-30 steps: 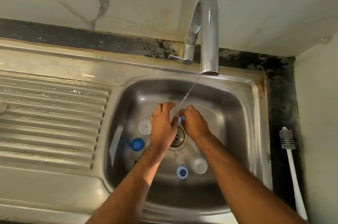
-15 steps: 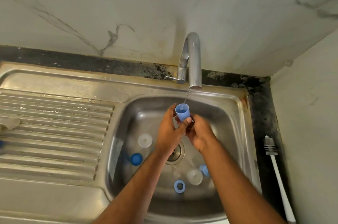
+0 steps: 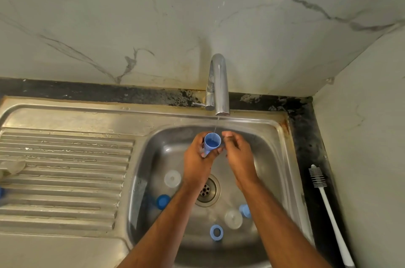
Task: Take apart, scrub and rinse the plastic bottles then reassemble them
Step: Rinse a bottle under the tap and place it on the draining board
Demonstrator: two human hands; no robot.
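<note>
- I count one blue cup (image 3: 212,143) in play: my left hand (image 3: 198,163) grips it by the lower body, mouth up, under the thin stream from the tap (image 3: 219,86).
- The stream runs into the cup, which already has water in it.
- My right hand (image 3: 238,155) sits just beside the cup's right side with fingers loosely curled, holding nothing; I cannot tell whether its fingertips touch the rim.
- In the sink basin (image 3: 269,154) I count five loose parts: two clear round lids, one (image 3: 172,178) left of the drain (image 3: 207,190) and one (image 3: 233,219) near the front right.
- One blue cap (image 3: 163,201) lies at the left of the basin, and a clear bottle body seems to lie beside it, too faint to be sure.
- One blue ring (image 3: 216,232) lies at the front, and one small blue piece (image 3: 245,210) sits partly behind my right forearm.
- One white bottle brush (image 3: 326,208) lies on the dark counter to the right of the sink.
- I can read no brand, label or writing on anything.
</note>
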